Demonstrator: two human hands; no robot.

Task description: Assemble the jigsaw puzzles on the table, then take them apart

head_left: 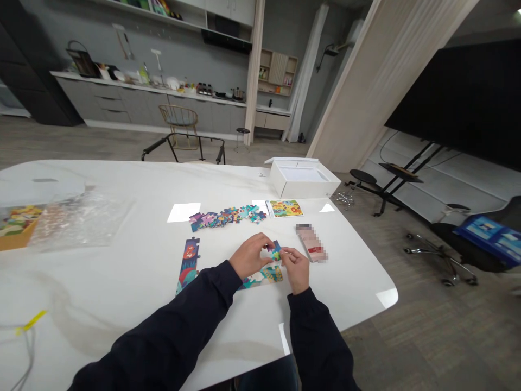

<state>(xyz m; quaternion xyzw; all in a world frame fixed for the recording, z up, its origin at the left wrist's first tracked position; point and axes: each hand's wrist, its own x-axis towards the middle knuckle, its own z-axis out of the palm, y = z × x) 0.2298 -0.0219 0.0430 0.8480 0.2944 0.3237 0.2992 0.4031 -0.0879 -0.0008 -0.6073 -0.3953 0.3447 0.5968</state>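
Observation:
Between my two hands a small blue-green puzzle piece is held just above the table. My left hand pinches its left side with curved fingers, and my right hand grips its right edge. Below them lies a joined strip of puzzle pieces, partly hidden by my left hand and sleeve. Another joined section stands upright to the left, its lower end cut off from view by my sleeve. A heap of loose pieces spreads behind my hands, beside a colourful picture card.
A phone lies right of my hands. An open white box sits at the table's back right. Clear plastic wrapping and a yellow tray are at the left. Chairs stand beyond the table.

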